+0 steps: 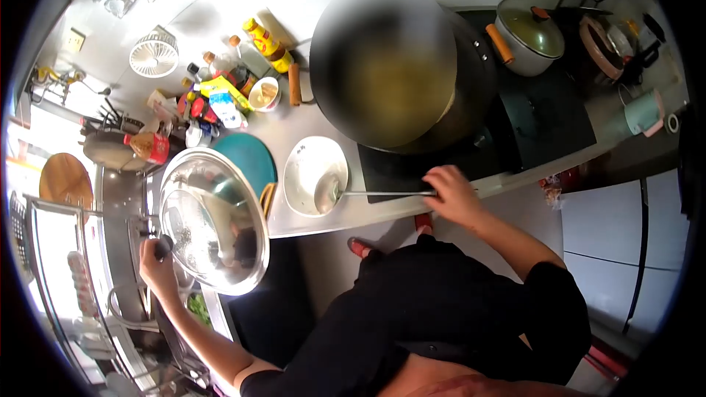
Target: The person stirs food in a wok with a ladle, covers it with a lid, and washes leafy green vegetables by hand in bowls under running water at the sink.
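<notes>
My left hand (156, 261) is closed round the dark knob of a large shiny metal lid (246, 250), which it holds up tilted at the left, beside the counter. My right hand (450, 192) grips the far end of a long-handled ladle (386, 193) near the stove's front edge. The ladle's head rests in a white bowl (300, 156) on the counter. Behind the bowl, a large dark wok (331, 95) stands on the black stove (540, 121). Something yellowish shows inside the wok, but it is blurred.
A lidded pot (526, 48) with orange handles stands right of the wok. A teal round board (254, 154) lies partly behind the lid. Bottles, including a yellow-labelled bottle (266, 45), and a small cup (265, 94) crowd the back left. A mint-coloured mug (642, 114) stands far right.
</notes>
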The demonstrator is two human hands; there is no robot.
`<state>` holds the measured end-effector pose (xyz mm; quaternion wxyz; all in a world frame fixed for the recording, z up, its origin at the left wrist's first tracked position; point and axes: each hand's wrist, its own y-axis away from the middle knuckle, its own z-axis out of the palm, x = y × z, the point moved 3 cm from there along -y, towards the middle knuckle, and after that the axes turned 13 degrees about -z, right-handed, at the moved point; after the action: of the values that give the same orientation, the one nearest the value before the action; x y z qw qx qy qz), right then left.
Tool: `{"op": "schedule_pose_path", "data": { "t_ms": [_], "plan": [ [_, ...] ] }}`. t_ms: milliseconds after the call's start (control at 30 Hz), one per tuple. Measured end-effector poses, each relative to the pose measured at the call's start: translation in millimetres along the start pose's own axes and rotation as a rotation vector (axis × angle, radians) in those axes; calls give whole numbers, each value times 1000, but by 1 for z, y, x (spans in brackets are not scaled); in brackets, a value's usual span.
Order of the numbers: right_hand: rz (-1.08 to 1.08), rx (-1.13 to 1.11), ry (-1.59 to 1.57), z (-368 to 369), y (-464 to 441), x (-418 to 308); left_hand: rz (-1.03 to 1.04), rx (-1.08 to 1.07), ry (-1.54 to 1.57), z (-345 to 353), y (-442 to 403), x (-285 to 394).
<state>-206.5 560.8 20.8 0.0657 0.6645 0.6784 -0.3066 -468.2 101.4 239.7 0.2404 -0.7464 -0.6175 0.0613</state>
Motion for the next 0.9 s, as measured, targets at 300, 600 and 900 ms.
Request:
{"op": "schedule_pose_path", "data": {
  "t_ms": [300, 600, 900],
  "plan": [
    [202, -243, 109, 49, 64, 55, -468, 163, 8, 36, 94, -112],
    [374, 60, -247, -77, 50, -36, -558, 238, -29, 32, 125, -106],
    [303, 44, 570, -285, 16, -73, -595, 190, -59, 44, 116, -110]
  ]
}}
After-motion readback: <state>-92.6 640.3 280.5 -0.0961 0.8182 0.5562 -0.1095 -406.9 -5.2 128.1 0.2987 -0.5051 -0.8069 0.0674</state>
